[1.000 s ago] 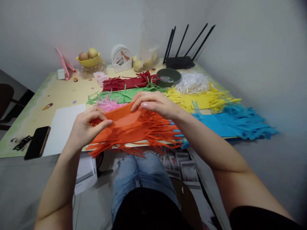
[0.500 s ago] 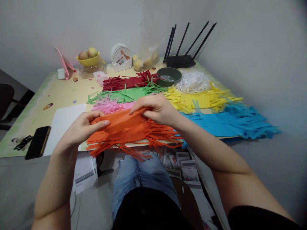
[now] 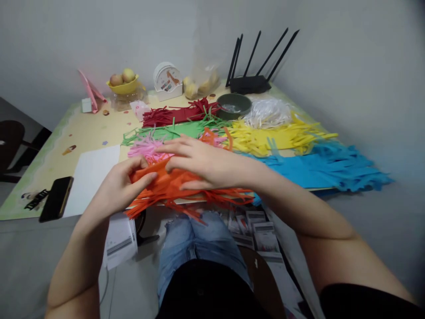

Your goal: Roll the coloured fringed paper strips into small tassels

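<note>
Orange fringed tissue paper (image 3: 168, 181) lies in front of me at the table's near edge, its cut strips hanging over. My left hand (image 3: 116, 188) pinches its left end between thumb and fingers. Over its middle, my right hand (image 3: 209, 164) is spread with the fingers apart and touches the paper. Just behind are pink fringed paper (image 3: 146, 148), partly covered by my right hand, and green fringed paper (image 3: 186, 130). Farther back is dark red fringed paper (image 3: 187, 115). Yellow fringed paper (image 3: 275, 139) and blue fringed paper (image 3: 302, 170) lie to the right.
A white sheet (image 3: 94, 173) and a phone (image 3: 56, 199) lie at left. Toward the wall stand a yellow fruit bowl (image 3: 122, 86), a coaster holder (image 3: 168, 91), a dark green bowl (image 3: 234, 106), white strips (image 3: 268, 113) and a black router (image 3: 249, 84).
My right hand has opened from its pinch and come down flat over the orange paper. The upper sheet of orange has been lowered; my left hand keeps its grip.
</note>
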A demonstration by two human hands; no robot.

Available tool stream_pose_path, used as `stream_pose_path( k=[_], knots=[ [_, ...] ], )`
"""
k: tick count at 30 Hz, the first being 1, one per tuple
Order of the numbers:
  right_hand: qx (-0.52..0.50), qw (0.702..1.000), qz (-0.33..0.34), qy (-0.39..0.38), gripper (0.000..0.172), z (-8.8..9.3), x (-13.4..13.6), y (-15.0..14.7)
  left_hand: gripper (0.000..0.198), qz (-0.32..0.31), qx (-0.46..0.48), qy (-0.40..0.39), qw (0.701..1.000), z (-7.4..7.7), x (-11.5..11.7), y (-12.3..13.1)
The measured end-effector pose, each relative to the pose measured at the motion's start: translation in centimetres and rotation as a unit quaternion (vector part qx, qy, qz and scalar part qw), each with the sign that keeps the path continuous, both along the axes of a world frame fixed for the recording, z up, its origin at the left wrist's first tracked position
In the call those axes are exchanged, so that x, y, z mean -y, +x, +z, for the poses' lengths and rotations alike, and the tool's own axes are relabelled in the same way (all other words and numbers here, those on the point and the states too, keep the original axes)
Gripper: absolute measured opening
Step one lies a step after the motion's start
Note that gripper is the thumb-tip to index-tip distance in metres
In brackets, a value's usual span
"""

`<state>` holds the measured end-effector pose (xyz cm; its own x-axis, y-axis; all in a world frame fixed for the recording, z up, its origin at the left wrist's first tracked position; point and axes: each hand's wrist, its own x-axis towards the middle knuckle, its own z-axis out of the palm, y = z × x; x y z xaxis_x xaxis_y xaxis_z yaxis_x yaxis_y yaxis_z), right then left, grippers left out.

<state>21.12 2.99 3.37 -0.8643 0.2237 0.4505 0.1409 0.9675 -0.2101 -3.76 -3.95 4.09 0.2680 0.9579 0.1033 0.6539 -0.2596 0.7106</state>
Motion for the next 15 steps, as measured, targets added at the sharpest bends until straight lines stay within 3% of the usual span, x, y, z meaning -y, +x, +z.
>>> stream_pose_path(
  k=[1,4,7,10,13,15],
  knots=[
    [0.005,0.999,-0.009,0.039,0.015,-0.7,0.2,-0.6,0.029,-0.007,0.009,-0.013,1.0,0.0,0.1,0.0],
    [-0.015,0.99,-0.051,0.13,0.027,-2.5,0.1,-1.1,0.033,-0.014,0.043,-0.051,0.998,0.0,0.3,-0.3],
    [-0.018,0.985,-0.063,0.161,0.026,-2.7,-0.2,-0.1,0.033,-0.01,0.066,-0.077,0.995,-0.2,0.4,-0.8],
    [-0.038,0.992,-0.051,0.111,0.015,-1.5,0.0,0.8,0.034,-0.002,0.022,-0.035,0.999,-0.1,0.6,-0.9],
    [-0.063,0.997,-0.043,0.019,0.032,-0.4,0.2,0.3,0.036,-0.031,-0.05,0.01,0.998,0.4,0.8,-0.5],
    [-0.025,0.998,-0.042,-0.04,0.031,-0.2,-0.1,-0.3,0.033,-0.057,-0.076,0.013,0.995,0.6,0.8,-0.3]
  ],
)
